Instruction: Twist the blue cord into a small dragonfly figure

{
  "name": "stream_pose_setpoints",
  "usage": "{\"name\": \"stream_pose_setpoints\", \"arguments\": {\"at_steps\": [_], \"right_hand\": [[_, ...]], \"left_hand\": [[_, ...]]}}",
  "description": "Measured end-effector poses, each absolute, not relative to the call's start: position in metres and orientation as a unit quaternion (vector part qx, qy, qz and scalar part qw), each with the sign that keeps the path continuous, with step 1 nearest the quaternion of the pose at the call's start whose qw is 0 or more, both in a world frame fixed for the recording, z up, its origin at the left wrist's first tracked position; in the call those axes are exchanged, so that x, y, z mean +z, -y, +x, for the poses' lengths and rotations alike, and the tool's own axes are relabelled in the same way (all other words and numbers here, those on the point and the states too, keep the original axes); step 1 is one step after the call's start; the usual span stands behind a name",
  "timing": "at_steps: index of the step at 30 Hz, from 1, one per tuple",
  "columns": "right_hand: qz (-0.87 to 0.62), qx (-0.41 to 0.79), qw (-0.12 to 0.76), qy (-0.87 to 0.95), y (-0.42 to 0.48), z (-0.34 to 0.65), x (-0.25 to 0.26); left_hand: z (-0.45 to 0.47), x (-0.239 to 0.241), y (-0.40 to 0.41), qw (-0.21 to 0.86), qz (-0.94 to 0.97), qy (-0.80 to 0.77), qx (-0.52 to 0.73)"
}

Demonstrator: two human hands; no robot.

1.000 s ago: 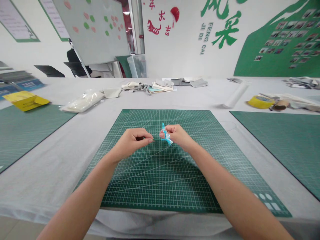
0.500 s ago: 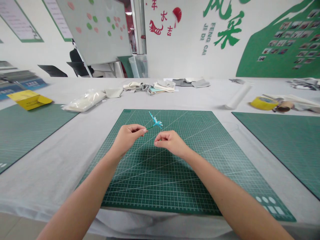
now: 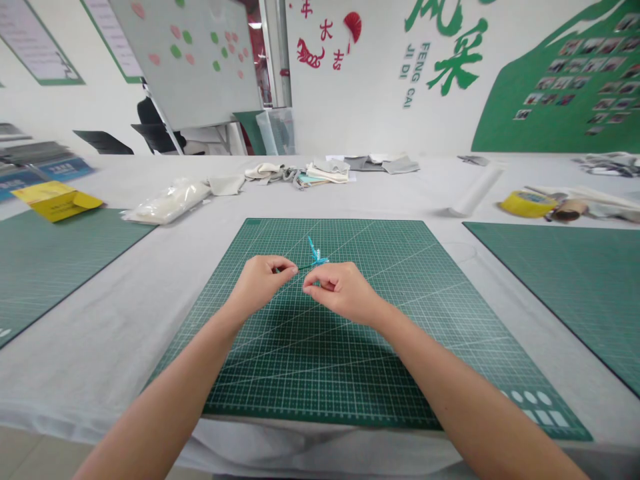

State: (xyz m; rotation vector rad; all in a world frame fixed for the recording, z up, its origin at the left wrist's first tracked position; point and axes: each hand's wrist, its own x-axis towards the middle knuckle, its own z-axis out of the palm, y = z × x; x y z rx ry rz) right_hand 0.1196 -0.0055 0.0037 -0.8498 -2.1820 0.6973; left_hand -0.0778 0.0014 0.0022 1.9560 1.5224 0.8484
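Over the middle green cutting mat (image 3: 350, 347), my left hand (image 3: 260, 283) pinches the near end of a thin dark stem that carries a small turquoise twisted piece (image 3: 316, 255) at its far tip. My right hand (image 3: 340, 290) sits just right of it, fingers curled in a pinch beside the stem, right below the turquoise piece. Whether the right fingers grip the stem is hidden. Both hands hover low above the mat, nearly touching each other.
Two more green mats (image 3: 55, 260) (image 3: 565, 280) lie left and right on the grey-covered table. A yellow box (image 3: 55, 200), a plastic bag (image 3: 167, 202), folded fabric pieces (image 3: 320, 172), a white roll (image 3: 475, 190) and yellow tape (image 3: 527, 203) lie further back.
My right hand let go of the turquoise piece, dropped, then came back up to the stem. My left hand kept the stem and lowered it slightly toward me.
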Motion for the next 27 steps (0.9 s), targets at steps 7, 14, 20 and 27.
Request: {"name": "stream_pose_setpoints", "arguments": {"at_steps": [7,14,20,27], "right_hand": [[-0.351,0.224,0.373,0.829,0.003,0.126,0.011],[-0.374,0.182,0.374,0.829,-0.004,0.132,0.01],[-0.392,0.188,0.366,0.822,-0.013,0.138,0.008],[-0.42,0.272,0.314,0.807,-0.021,0.142,0.006]], "left_hand": [[-0.073,0.002,0.003,0.252,0.771,-0.536,0.233],[-0.071,0.005,0.007,0.299,0.793,-0.493,0.197],[-0.072,0.01,0.009,0.316,0.814,-0.448,0.189],[-0.072,0.014,0.012,0.324,0.842,-0.398,0.166]]}}
